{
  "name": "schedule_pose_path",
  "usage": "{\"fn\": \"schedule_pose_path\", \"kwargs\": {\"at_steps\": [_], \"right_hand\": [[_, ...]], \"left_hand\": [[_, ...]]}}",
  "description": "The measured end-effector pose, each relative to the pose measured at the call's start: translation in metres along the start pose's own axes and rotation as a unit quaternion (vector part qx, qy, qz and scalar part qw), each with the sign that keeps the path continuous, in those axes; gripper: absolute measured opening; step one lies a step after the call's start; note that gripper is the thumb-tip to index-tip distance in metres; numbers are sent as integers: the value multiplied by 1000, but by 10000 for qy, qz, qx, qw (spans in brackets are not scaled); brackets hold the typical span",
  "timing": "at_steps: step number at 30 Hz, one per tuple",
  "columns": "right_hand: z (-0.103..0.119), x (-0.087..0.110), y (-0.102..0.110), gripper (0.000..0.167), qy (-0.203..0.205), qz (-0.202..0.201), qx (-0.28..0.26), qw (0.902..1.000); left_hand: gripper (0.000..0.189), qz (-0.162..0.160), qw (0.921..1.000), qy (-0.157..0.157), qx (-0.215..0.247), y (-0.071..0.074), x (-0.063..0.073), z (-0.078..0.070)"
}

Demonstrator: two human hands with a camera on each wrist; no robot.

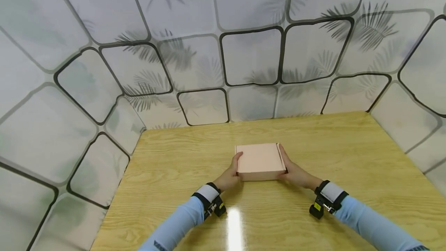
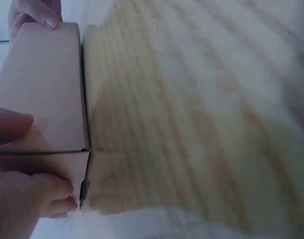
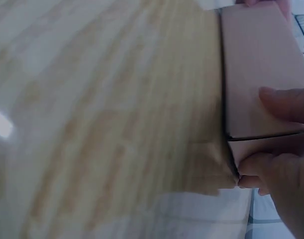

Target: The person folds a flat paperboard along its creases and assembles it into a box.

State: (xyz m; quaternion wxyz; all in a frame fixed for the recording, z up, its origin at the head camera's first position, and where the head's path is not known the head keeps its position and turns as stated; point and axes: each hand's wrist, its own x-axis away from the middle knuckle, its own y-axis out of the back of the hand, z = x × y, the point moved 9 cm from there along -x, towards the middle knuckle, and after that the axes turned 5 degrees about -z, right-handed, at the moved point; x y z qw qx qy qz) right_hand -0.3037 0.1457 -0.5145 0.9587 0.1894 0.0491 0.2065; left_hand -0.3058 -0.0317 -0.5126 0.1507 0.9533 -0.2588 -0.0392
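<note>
A pale pink cardboard box (image 1: 260,159) with a closed lid sits on the wooden table, in the middle of the head view. My left hand (image 1: 230,175) grips its left end, and my right hand (image 1: 294,171) holds the right end. In the left wrist view, the left thumb (image 2: 11,125) lies on one broad face of the box while curled fingers (image 2: 52,191) press the end wall. The right wrist view has the right thumb (image 3: 286,104) and bent fingers (image 3: 256,167) around the opposite end. Whether the box's underside touches the table is hidden.
Light wood-grain table (image 1: 181,154) surrounds the box, with a bright light reflection near its front. A patterned cloth wall (image 1: 251,57) with leaf and rounded-square prints rises behind and on both sides. Each wrist carries a strap with a small black camera (image 1: 316,208).
</note>
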Motion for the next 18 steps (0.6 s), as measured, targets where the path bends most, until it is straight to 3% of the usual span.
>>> {"fn": "schedule_pose_path", "kwargs": {"at_steps": [5,11,18], "right_hand": [[-1,1,0,109,-33,-60,228,9997],[-2,0,3,110,-118,-104,90,9998],[-7,-1,0,115,-85,-42,-156,9998]], "left_hand": [[87,-62,9995,-31,-293,1,-1,-1],[87,-40,9991,-105,-404,2,-2,0],[88,-20,9999,-24,-144,1,0,6]]}}
